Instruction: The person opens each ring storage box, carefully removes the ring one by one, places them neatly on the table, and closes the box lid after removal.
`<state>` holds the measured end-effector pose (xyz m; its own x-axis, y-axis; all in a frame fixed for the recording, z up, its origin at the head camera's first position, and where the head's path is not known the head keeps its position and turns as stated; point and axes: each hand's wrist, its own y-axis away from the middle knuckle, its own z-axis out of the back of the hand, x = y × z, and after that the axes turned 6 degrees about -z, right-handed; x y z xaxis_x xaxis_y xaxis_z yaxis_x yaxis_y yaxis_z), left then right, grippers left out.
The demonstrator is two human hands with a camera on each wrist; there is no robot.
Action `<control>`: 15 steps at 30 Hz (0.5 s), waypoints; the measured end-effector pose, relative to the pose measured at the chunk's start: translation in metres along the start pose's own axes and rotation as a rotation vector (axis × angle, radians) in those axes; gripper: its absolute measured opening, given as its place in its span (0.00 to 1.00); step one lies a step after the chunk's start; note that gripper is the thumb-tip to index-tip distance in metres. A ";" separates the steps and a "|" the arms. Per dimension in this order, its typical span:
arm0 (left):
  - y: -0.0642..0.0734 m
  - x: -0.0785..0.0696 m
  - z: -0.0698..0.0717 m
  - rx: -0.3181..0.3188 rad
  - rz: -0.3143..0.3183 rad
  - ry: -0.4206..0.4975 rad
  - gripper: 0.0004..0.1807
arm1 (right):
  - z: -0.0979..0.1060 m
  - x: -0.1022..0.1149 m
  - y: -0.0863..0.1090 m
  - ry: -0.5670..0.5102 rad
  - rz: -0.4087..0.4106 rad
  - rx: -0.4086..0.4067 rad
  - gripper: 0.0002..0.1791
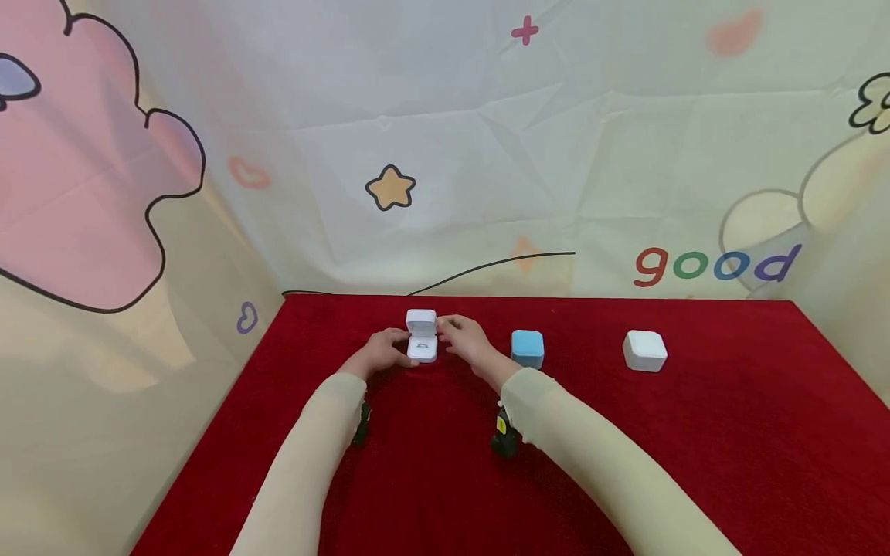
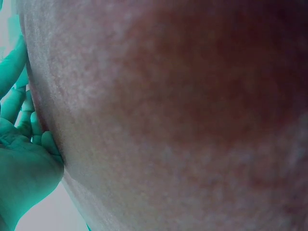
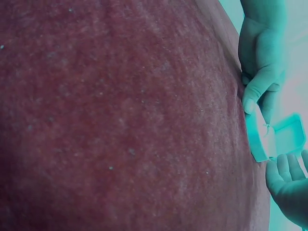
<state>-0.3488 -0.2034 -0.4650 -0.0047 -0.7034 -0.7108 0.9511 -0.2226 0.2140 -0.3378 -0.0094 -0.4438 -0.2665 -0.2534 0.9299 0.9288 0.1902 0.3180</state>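
Observation:
A white ring box (image 1: 421,325) stands with its lid raised, and a small ring (image 1: 422,346) sits in its base. My left hand (image 1: 382,351) grips the base from the left, thumb at the front corner. In the right wrist view that thumb (image 3: 249,105) presses on the base of the box (image 3: 257,137). My right hand (image 1: 467,340) is at the right side of the lid, its fingers fairly straight in the right wrist view; whether they touch the lid is unclear. The left wrist view catches only part of a hand (image 2: 29,168) at its left edge.
Right of my right hand stands a light blue box (image 1: 527,347), partly behind the forearm. Farther right is a closed white box (image 1: 645,351). Red cloth (image 1: 417,463) covers the table, and a printed curtain (image 1: 445,154) hangs behind it.

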 end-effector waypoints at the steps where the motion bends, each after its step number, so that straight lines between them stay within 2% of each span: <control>1: 0.000 0.000 0.000 0.000 0.001 0.000 0.38 | 0.000 0.000 0.001 0.008 0.009 0.000 0.25; 10: 0.001 0.003 0.001 0.003 -0.003 0.009 0.37 | -0.006 -0.005 0.001 0.099 0.067 -0.045 0.19; 15: 0.001 0.001 0.000 -0.002 -0.003 0.023 0.37 | -0.010 -0.006 0.000 0.185 0.088 -0.080 0.16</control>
<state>-0.3476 -0.2045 -0.4656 -0.0006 -0.6873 -0.7264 0.9516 -0.2237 0.2108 -0.3339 -0.0173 -0.4514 -0.1388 -0.4102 0.9014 0.9658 0.1452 0.2148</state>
